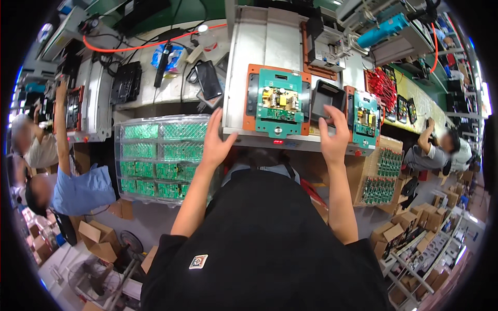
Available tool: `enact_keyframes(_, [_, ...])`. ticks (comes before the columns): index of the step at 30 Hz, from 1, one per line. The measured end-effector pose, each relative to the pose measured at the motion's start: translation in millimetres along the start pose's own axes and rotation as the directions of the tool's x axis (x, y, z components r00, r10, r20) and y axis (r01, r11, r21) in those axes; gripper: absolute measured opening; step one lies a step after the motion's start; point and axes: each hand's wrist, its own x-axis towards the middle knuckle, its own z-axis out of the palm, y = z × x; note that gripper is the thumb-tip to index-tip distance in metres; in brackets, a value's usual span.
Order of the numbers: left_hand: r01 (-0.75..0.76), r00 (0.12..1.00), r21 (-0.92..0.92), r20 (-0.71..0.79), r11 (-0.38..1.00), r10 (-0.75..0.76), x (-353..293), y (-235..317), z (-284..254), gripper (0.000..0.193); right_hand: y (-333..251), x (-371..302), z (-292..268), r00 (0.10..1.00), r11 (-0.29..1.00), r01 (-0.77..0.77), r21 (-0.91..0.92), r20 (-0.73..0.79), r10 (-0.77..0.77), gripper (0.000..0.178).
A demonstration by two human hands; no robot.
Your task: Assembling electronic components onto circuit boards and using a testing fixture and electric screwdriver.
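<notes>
Black shirt [259,243], circuit board [280,101] between left fingers [213,123] and right fingers [338,118], untouched

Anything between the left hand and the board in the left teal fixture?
Nothing visible blocks it: between the left hand and the board lie the metal top, the orange base and the edge of the teal fixture.

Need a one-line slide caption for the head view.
Left hand and right hand, both open, flank a circuit board in a teal fixture, black tray near the right.
</notes>
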Motion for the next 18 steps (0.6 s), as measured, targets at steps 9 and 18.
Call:
enact_keyframes(9, [0.12,0.988,-0.037,0.098,0.992,-0.116,-29.2,-26.9,3.6,0.089,-22.6,-16.4,17.3,0.998,0.999,0.025,-0.034,0.06,-0.023,0.026])
enact_keyframes(18, [0.106,0.989,0.002,0.107,0.994,-0.106,-34.3,-18.2,1.7,0.097,-4.3,28.2,60.6,0.965,0.984,0.089,-0.153,0.26,-0.047,0.036])
